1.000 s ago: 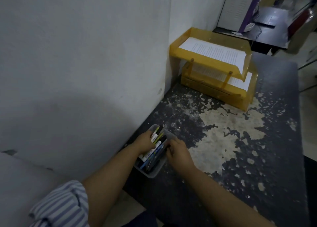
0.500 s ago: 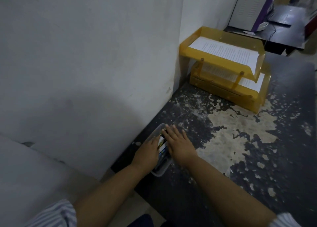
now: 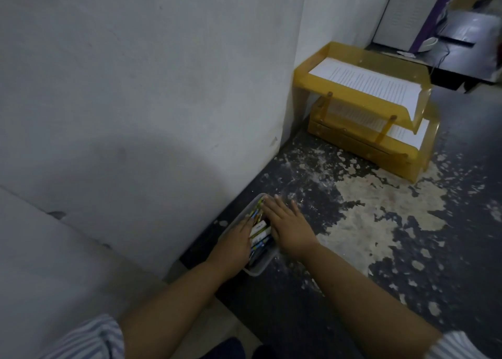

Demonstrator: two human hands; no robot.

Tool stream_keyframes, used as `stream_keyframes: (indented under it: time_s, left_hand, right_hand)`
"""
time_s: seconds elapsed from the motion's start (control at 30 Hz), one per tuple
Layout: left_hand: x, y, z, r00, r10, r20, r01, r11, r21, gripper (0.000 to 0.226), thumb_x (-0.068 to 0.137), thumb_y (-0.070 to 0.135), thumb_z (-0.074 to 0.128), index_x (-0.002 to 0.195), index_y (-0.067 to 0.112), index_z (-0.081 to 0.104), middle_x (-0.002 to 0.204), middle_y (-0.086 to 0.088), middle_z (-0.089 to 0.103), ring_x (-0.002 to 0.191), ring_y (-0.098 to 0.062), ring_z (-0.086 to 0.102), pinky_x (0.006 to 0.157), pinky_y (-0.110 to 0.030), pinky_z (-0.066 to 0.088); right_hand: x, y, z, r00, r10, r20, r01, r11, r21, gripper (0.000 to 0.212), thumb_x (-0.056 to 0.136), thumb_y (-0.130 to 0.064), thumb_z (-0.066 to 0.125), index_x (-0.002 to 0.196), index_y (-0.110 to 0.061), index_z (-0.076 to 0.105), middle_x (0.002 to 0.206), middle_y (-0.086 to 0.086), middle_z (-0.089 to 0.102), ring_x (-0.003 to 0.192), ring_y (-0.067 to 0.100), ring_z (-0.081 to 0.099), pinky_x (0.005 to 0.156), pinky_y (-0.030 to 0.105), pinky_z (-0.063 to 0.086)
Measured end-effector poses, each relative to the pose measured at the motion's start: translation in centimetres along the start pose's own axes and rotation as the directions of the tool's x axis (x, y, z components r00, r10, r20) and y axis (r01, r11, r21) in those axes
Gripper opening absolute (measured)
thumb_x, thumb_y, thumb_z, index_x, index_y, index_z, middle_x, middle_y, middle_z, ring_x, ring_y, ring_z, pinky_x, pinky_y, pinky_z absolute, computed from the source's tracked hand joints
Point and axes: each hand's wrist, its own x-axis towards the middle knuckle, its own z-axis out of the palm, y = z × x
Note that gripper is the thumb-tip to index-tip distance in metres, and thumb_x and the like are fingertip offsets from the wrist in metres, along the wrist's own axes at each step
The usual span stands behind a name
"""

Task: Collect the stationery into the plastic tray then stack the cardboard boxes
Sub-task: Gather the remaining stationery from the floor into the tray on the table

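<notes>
Two hands on a clear, rounded tray (image 3: 256,271) of pens (image 3: 260,246) beside the rough grey wall (image 3: 135,87).
The left hand (image 3: 235,240) lays close-set fingers on the pens; the right hand (image 3: 289,228) spreads flat over the tray's far rim. Right of the tray: flaking black tabletop (image 3: 380,263), then a glossy yellow paper rack (image 3: 353,144).

stationery (image 3: 260,232) in plastic tray (image 3: 256,269) | paper rack (image 3: 350,141) behind, right

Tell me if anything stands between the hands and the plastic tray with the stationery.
Nothing visible does. The left hand rests on the plastic tray at its wall-side edge, and the right hand lies flat over the stationery inside it, fingers straight.
</notes>
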Motion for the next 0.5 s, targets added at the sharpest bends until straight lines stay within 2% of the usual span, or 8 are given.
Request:
stream_keyframes:
  time_s: [0.1, 0.2, 0.37, 0.43, 0.5]
  left_hand:
    - [0.5, 0.6, 0.0, 0.999, -0.033, 0.028, 0.034, 0.999, -0.023, 0.057, 0.097, 0.013, 0.037, 0.15, 0.012, 0.016, 0.156, -0.006, 0.025, 0.142, -0.019, 0.028, 0.115, -0.029, 0.025]
    - [0.4, 0.6, 0.2, 0.998, -0.037, 0.041, 0.037, 0.999, 0.0, 0.054, 0.098, 0.017, 0.036, 0.149, 0.012, 0.02, 0.155, -0.005, 0.028, 0.141, -0.019, 0.029, 0.114, -0.028, 0.025]
    - [-0.6, 0.1, 0.7, 0.995, 0.006, 0.102, -0.024, 0.984, 0.174, 0.054, 0.101, 0.022, 0.029, 0.151, 0.014, 0.01, 0.16, -0.002, 0.008, 0.147, -0.015, 0.013, 0.117, -0.029, 0.016]
    - [-0.8, 0.1, 0.7, 0.994, 0.043, 0.098, -0.063, 0.975, 0.214, 0.053, 0.101, 0.022, 0.028, 0.151, 0.016, 0.01, 0.16, -0.001, 0.009, 0.146, -0.015, 0.014, 0.116, -0.028, 0.015]
    - [-1.0, 0.0, 0.7, 0.993, 0.063, 0.102, -0.086, 0.967, 0.238, 0.053, 0.101, 0.024, 0.028, 0.151, 0.017, 0.011, 0.16, -0.001, 0.011, 0.146, -0.015, 0.017, 0.116, -0.028, 0.016]
  right_hand:
    - [1.3, 0.1, -0.7, 0.997, -0.026, 0.069, 0.031, 0.997, -0.069, 0.055, 0.1, -0.027, 0.026, 0.151, -0.023, 0.004, 0.159, -0.005, -0.006, 0.147, 0.017, -0.01, 0.117, 0.042, -0.011]
    - [1.5, 0.1, -0.2, 0.98, -0.009, 0.198, 0.04, 0.987, -0.155, 0.053, 0.102, -0.035, 0.018, 0.15, -0.021, 0.003, 0.159, -0.004, -0.003, 0.147, 0.015, -0.008, 0.116, 0.042, -0.014]
    - [1.4, 0.3, -0.3, 0.947, 0.015, 0.32, 0.029, 0.991, -0.132, 0.054, 0.102, -0.034, 0.018, 0.15, -0.02, -0.001, 0.159, -0.003, -0.007, 0.147, 0.015, -0.006, 0.117, 0.044, -0.011]
    - [1.6, 0.4, -0.9, 0.937, 0.002, 0.349, 0.031, 0.996, -0.087, 0.053, 0.102, -0.031, 0.019, 0.151, -0.02, 0.001, 0.159, -0.003, -0.006, 0.147, 0.015, -0.004, 0.118, 0.046, -0.009]
    - [1.4, 0.6, -1.4, 0.947, -0.019, 0.32, 0.015, 1.0, 0.013, 0.051, 0.102, -0.027, 0.023, 0.151, -0.021, 0.008, 0.16, -0.003, -0.002, 0.147, 0.014, 0.0, 0.119, 0.046, -0.008]
